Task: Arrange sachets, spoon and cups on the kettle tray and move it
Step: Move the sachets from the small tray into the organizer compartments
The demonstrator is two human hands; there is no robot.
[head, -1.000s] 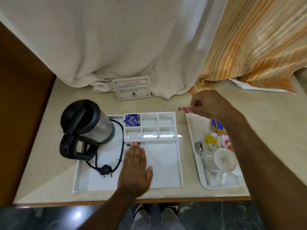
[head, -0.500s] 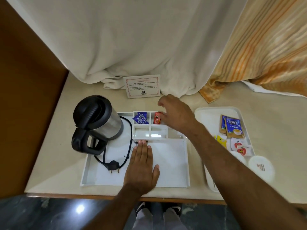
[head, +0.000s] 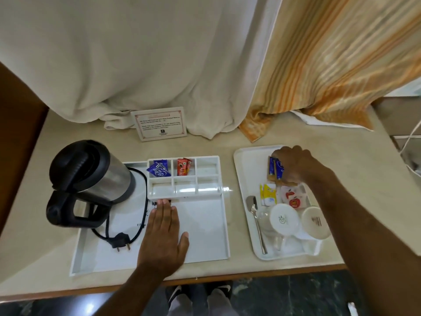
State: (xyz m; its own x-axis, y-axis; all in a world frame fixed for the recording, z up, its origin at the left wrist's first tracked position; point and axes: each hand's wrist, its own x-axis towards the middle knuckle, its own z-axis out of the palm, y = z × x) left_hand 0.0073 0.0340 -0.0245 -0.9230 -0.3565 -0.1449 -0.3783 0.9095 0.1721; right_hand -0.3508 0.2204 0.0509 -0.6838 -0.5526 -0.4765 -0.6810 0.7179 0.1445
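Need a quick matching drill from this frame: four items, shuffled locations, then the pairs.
Items:
1. blue foil sachets
2. red-orange sachets
3. steel spoon
4. black power plug

Places:
A. plain white tray on the right, left of the upturned white cups
B. back-left compartment of the white kettle tray
C. kettle tray floor, in front of the steel and black kettle
D. back-middle compartment of the kettle tray

Pairs: 1-B, 2-D, 3-A, 4-C
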